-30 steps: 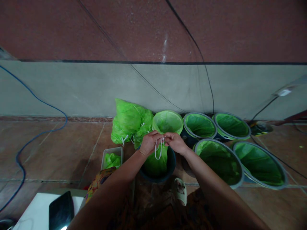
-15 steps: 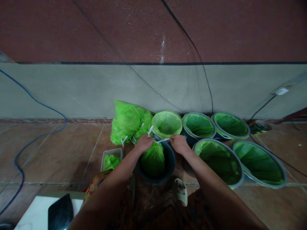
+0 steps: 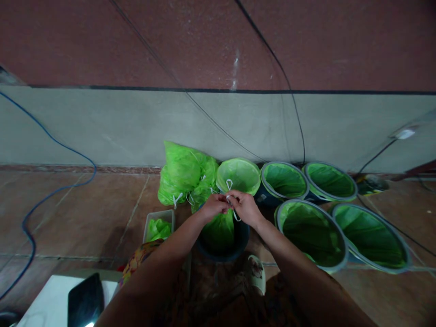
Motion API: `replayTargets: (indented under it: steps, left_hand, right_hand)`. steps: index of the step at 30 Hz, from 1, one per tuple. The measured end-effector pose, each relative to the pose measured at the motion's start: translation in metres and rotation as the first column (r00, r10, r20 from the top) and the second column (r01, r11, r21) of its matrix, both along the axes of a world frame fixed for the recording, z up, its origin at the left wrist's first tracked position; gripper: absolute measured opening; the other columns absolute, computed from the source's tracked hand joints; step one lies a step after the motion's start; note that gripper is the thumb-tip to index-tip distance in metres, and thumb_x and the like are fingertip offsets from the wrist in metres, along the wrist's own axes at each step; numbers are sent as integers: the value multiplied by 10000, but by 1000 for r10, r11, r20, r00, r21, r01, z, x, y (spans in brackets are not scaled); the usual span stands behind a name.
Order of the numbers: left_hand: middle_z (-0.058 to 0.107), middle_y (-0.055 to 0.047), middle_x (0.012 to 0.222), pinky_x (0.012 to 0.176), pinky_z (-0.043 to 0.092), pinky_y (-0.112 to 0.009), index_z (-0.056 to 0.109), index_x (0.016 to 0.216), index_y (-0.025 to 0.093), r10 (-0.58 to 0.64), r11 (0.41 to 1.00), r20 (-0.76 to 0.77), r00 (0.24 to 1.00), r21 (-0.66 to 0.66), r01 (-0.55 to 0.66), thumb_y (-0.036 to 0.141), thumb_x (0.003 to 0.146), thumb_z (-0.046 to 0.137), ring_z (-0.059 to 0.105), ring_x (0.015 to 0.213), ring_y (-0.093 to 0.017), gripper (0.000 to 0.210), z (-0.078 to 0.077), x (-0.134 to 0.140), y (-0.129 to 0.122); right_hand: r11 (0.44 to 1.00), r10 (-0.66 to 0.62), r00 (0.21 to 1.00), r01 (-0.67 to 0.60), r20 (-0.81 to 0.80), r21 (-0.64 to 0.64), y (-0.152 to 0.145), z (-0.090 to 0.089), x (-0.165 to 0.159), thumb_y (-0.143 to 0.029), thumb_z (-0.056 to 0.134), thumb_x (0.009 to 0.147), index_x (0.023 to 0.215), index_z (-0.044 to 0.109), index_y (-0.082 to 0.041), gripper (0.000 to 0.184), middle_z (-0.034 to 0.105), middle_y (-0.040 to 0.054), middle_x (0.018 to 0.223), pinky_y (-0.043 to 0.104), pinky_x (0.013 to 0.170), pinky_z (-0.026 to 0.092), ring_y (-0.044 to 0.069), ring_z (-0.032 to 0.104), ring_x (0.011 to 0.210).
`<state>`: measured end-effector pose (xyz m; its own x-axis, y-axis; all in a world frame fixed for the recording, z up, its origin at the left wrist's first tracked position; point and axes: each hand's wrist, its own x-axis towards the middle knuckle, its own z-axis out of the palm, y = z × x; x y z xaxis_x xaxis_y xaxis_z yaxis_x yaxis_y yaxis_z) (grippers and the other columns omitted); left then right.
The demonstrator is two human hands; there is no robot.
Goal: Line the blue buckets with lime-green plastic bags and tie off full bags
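My left hand (image 3: 216, 205) and my right hand (image 3: 244, 207) meet over a dark blue bin (image 3: 243, 238). Both are closed, pinching a white drawstring (image 3: 229, 184) whose loops stick out above and below the fingers. Under them a green garbage bag (image 3: 220, 231), gathered at its neck, hangs down inside the bin. The knot itself is mostly hidden by my fingers. Just behind my hands stands a bin lined with a pale green bag (image 3: 238, 175). To the left, filled green bags (image 3: 182, 172) with white ties lean against the wall.
Several bins with green liners stand on the right, among them a near one (image 3: 311, 234) and a far one (image 3: 330, 181). A clear tub (image 3: 146, 231) holds green bags at left. A dark tablet-like object (image 3: 86, 299) lies on a white surface (image 3: 47, 299). A blue cable (image 3: 61, 188) crosses the floor.
My hands were apart, stretching the white drawstring between them. Now they have come together above the bag's neck, with loops of string showing around the fingers.
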<state>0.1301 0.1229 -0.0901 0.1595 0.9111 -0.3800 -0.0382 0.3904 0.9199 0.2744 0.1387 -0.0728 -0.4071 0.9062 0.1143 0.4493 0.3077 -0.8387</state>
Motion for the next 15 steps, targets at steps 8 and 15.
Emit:
replayTargets:
  steps: [8, 15]
  left_hand:
    - [509, 63, 473, 461, 389, -186, 542, 596, 156, -39, 992, -159, 987, 113, 58, 200, 816, 538, 485, 409, -67, 224, -3, 8, -6]
    - [548, 51, 506, 445, 410, -187, 550, 609, 161, -11, 999, -116, 993, 50, 17, 224, 872, 497, 494, 396, -66, 276, -3, 12, -7]
  right_hand:
    - [971, -24, 985, 63, 172, -229, 8, -16, 1, -316, 452, 915, 1168, 616, -145, 346, 665, 8, 692, 239, 555, 448, 133, 592, 518]
    - [975, 5, 958, 60, 287, -215, 10, -18, 1, -319, 427, 940, 1175, 601, -133, 347, 633, 6, 622, 250, 592, 445, 158, 604, 574]
